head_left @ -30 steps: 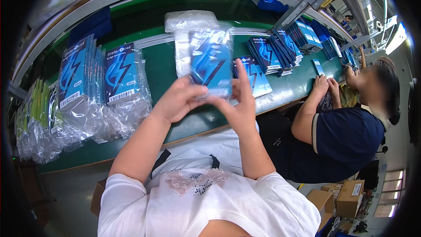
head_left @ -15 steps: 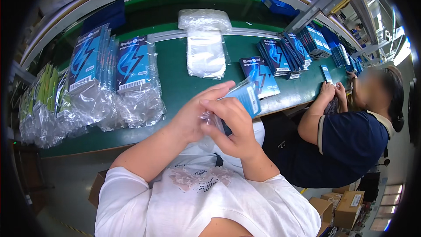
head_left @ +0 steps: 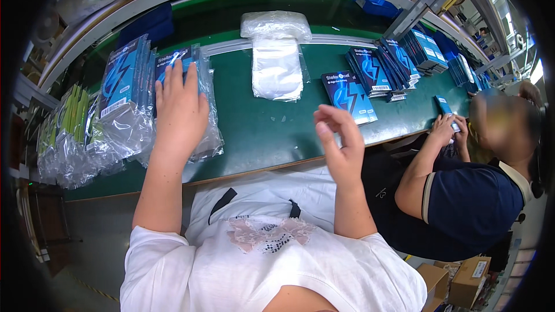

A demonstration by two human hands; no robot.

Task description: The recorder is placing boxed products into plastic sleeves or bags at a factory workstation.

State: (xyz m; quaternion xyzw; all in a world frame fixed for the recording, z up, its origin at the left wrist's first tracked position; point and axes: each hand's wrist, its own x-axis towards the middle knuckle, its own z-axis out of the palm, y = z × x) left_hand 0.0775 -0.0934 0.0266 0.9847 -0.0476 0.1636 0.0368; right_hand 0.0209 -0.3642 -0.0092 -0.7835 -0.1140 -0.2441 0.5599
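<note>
My left hand (head_left: 180, 110) lies with outstretched fingers over the front of a stack of blue flat boxes in clear plastic bags (head_left: 173, 58), hiding most of the front one. Beside it stands another row of bagged blue boxes (head_left: 120, 81), their loose bag ends hanging toward me. My right hand (head_left: 344, 144) hovers above the table's near edge, fingers loosely bent and apart, with nothing in it. Closest to that hand is an unbagged blue box (head_left: 350, 99) lying on the green table (head_left: 263, 138).
Clear empty bags (head_left: 277, 69) lie in a pile at the table's middle. Green bagged packages (head_left: 66, 121) are at the far left. More blue boxes (head_left: 370, 72) stand at the right, with box stacks (head_left: 425, 52) behind. A co-worker (head_left: 462, 196) sits at my right, handling a blue box.
The bagged blue box that was between my hands has left them. My left hand has moved left onto the bagged stack; my right hand has drawn away to the right, empty.
</note>
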